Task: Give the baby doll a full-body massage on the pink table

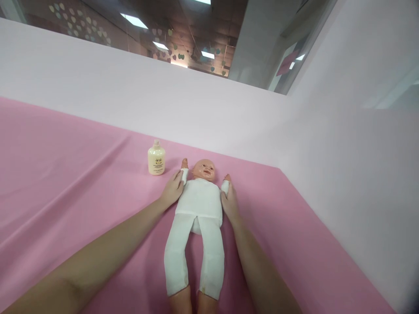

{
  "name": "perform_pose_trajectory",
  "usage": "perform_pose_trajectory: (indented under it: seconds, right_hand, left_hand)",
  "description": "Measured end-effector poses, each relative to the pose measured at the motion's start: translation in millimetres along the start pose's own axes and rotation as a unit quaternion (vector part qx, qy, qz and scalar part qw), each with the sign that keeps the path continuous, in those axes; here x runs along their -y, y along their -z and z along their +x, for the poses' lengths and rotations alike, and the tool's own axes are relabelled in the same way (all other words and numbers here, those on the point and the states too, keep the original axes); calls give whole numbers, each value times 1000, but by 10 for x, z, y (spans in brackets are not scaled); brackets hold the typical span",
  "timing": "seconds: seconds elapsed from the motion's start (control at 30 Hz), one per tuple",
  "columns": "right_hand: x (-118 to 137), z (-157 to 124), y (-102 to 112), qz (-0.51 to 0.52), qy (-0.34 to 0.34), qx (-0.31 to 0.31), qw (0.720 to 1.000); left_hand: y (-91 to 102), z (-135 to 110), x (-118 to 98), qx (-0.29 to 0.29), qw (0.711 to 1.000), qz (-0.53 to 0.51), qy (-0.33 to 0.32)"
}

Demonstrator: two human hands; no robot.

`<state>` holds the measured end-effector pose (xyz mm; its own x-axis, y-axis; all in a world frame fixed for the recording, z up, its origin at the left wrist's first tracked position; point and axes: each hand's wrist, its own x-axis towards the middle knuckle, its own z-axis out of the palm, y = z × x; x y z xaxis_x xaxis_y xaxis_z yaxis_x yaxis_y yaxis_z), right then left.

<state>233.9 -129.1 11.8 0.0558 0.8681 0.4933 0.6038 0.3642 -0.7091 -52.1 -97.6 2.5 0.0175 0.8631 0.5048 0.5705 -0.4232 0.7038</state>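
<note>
A baby doll [200, 198] with a white cloth body lies on its back on a pink sheet [98, 192], its head toward the wall and its feet cut off by the lower edge of the view. Both of its arms are raised beside the head. My left hand [172, 190] is closed around the doll's arm on the left, at the white sleeve below the small hand. On the other side, my right hand [231, 204] grips the doll's other arm in the same way. My fingertips are partly hidden behind the doll's arms.
A cream pump-top bottle [156, 159] with dark print stands upright on the sheet, left of the doll's head. Behind the pink surface rises a white wall [196, 117] with a window [183, 35] above. Another white wall [353, 165] borders the right side.
</note>
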Motion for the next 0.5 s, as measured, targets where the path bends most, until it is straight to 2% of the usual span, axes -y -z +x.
perform_pose_trajectory:
  seconds: [0.17,0.3,0.5]
  right_hand:
    - [45,-1,17,15,-48,3,999]
    - [77,-14,33,33,-53,2,998]
    - [102,-27,36,43,-65,-6,997]
  left_hand:
    - [20,10,18,22,999,26,36]
    - [51,20,1,29,996,45,66]
    - [77,8,-12,29,995,0,96]
